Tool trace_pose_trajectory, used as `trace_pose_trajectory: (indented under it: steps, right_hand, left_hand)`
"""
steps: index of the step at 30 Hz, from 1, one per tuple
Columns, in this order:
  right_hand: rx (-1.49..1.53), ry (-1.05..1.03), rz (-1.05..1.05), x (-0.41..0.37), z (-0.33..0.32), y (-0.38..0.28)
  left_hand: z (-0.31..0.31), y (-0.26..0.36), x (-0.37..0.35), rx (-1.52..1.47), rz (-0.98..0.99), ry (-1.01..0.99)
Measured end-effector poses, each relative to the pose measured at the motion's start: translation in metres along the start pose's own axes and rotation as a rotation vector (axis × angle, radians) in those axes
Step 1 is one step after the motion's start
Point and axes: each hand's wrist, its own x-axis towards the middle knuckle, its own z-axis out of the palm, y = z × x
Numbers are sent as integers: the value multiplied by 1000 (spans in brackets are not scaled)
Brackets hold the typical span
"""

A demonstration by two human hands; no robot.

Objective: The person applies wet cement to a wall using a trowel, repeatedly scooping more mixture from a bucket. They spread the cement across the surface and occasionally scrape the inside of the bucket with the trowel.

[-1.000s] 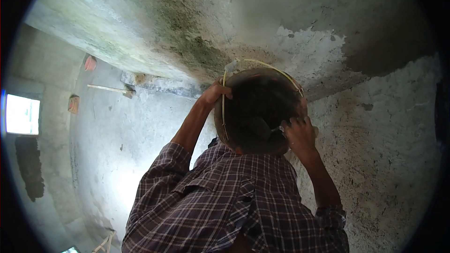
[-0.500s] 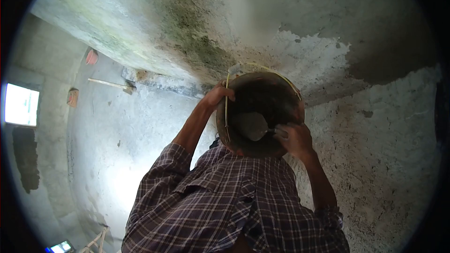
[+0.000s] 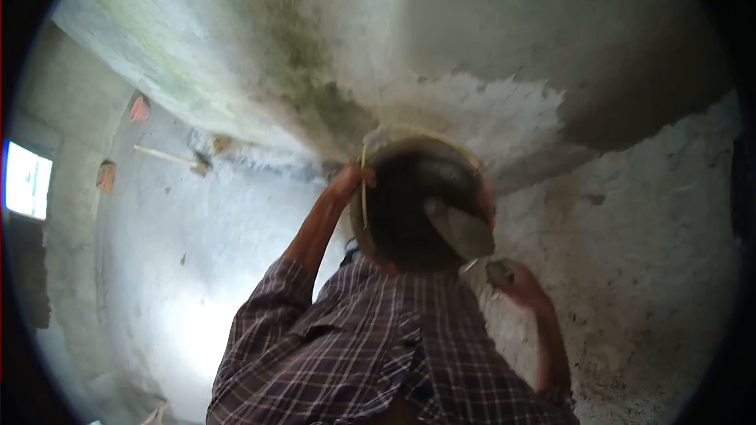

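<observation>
A dark round bucket [image 3: 394, 216] with a yellowish handle is held in front of my checked shirt. My left hand [image 3: 351, 179] grips its rim on the left side, fingers wrapped round the edge beside the handle. At the lower right, outside the rim, my right hand [image 3: 518, 286] is closed on the grip of a trowel [image 3: 465, 232]. The trowel's pale blade lies over the right part of the bucket's opening. What the bucket holds is dark and hard to make out.
A patchy wall [image 3: 488, 110] with rough and smoother areas rises ahead and to the right. On the grey floor [image 3: 213, 228] at the left lie a long-handled tool [image 3: 165, 155], a reddish bucket [image 3: 139, 109] and a reddish-brown block [image 3: 105, 177]. A bright window [image 3: 28, 179] is at far left.
My right hand has moved down and right, out past the rim, and the trowel blade has shifted from the bucket's middle to its right side. The bucket sits slightly further left in view.
</observation>
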Motion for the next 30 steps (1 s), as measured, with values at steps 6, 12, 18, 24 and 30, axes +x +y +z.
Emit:
trace_pose_trajectory:
  steps: [6,12,18,24,30]
  right_hand:
    - [-110,254,-210,-13,-5,7]
    - [104,124,-79,-11,-8,0]
    - [168,280,-245,-20,-34,-35]
    - [455,450,-1023,-72,-95,-152]
    - [368,714,-1322,-145,-139,-276]
  left_hand:
    - [4,-2,3,69,86,48]
    - [-1,-8,13,-29,-13,25]
    - [-17,-23,36,29,25,-41]
    - [-11,-27,56,66,-32,3]
    - [-51,-69,101,158,362,-79]
